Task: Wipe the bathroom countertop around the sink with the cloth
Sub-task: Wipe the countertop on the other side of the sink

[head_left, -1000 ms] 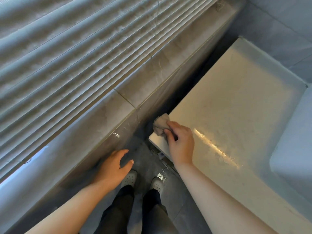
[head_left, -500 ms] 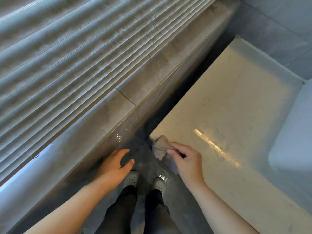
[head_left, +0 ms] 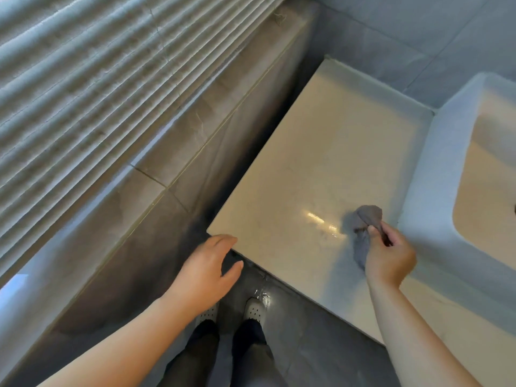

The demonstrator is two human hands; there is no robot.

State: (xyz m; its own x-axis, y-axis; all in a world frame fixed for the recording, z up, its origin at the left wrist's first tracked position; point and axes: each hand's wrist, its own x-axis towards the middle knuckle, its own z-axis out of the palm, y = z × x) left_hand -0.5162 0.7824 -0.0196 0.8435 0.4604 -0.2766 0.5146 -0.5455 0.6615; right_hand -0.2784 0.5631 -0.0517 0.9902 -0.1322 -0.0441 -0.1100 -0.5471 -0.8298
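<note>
Cloth (head_left: 365, 219), grey and bunched into a small wad, is seen right of centre in the lower half of the frame. It is pinched between the thumb and curled fingers of the right hand (head_left: 389, 255). The cloth is held over the pale countertop (head_left: 321, 163), just beside the outer wall of the white sink (head_left: 435, 177), which fills the right edge of the frame. A soft shadow is cast on the surface under the wad. Whether the cloth is pressed to the countertop or held slightly above it cannot be told. A bright streak of reflected light (head_left: 321, 223) is shown on the countertop just left of the cloth.

The left hand (head_left: 209, 272) is seen at lower centre, its fingers straight and loosely spread, with nothing held in it. Its fingertips are placed at the near left corner of the countertop; contact with that corner cannot be confirmed. The two hands are kept well apart.

Slatted blinds (head_left: 97, 79) are spread across the upper left of the frame, and a grey tiled ledge (head_left: 173, 163) is run diagonally below them. Between the forearms, at bottom centre, light perforated shoes (head_left: 255, 310) and dark trousers (head_left: 245, 358) are visible on a dark tiled floor (head_left: 307, 331). Grey wall tiles (head_left: 418, 29) are seen at upper right.
</note>
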